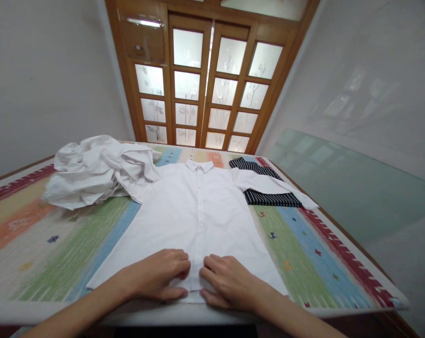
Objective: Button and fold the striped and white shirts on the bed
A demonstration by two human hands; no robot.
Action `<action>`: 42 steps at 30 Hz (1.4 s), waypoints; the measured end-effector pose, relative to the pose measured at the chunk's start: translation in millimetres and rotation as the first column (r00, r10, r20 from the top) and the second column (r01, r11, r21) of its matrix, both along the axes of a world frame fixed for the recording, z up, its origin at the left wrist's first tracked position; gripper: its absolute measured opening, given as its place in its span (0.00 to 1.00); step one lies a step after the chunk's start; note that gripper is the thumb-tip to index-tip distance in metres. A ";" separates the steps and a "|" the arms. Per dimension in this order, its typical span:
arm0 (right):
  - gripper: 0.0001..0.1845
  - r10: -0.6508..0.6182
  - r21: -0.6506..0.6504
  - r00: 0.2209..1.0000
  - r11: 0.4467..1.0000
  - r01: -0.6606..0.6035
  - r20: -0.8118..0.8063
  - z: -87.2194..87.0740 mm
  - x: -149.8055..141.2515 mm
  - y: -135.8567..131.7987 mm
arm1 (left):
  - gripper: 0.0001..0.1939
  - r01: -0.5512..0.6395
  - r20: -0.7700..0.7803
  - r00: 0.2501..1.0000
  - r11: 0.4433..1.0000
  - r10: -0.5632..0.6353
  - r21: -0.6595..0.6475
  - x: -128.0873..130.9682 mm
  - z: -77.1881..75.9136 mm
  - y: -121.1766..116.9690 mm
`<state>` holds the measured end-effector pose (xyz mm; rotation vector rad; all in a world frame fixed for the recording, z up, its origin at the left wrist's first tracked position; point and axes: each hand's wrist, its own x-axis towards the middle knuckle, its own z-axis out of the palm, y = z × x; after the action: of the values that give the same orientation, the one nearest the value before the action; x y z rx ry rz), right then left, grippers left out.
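A white long-sleeved button-up shirt [173, 206] lies spread front side up, its collar at the far end and its hem toward me. My left hand [163, 276] is at the hem, just left of the button strip, its curled fingers and thumb on the fabric. Right of the strip, my right hand [226, 281] has the hem the same way, thumb nearest the table edge. How much cloth each hand pinches is partly hidden by the fingers. The shirt's right-hand sleeve stretches outward over a folded black-and-white striped garment [272, 197].
A crumpled heap of white cloth [89, 173] covers the other sleeve at the left. Beneath everything is a colourful striped cloth [93, 249] on the table. A greenish glass panel [353, 178] lines the right wall, and wooden glazed doors [205, 84] stand beyond.
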<state>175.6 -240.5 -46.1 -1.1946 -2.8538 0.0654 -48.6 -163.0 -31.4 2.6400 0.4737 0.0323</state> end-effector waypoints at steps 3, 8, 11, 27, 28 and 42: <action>0.06 0.053 0.082 0.997 0.995 -0.057 0.056 -2.5 -8.6 -1.5 | 0.03 0.044 -0.026 0.999 0.996 -0.042 0.072 3.2 1.2 -5.3; 0.06 0.127 0.069 0.990 0.989 -0.131 0.063 0.7 -13.5 -4.4 | 0.04 0.093 -0.034 0.995 0.991 -0.090 0.092 2.7 8.1 -8.8; 0.07 0.162 0.034 0.985 0.986 -0.164 0.051 2.5 -13.1 -7.9 | 0.04 0.113 -0.038 0.993 0.991 -0.111 0.066 -0.1 10.4 -10.1; 0.20 -0.238 0.127 0.922 0.950 0.287 -0.306 -7.6 49.2 73.4 | 0.24 -0.365 0.146 0.931 0.879 0.335 0.307 9.5 -10.7 131.4; 0.20 -0.280 0.133 0.907 0.933 0.334 -0.314 -10.1 57.3 86.1 | 0.25 -0.393 0.130 0.919 0.862 0.371 0.321 13.8 -13.5 143.8; 0.31 -0.598 -0.015 0.791 0.798 0.602 -0.130 -23.1 111.6 237.2 | 0.34 -0.637 -0.092 0.690 0.662 0.718 0.395 47.1 -26.2 241.5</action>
<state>287.2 -3.3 -69.2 -1.9462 -2.2217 0.0729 -1.4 78.4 -57.6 2.6108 1.6771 0.0290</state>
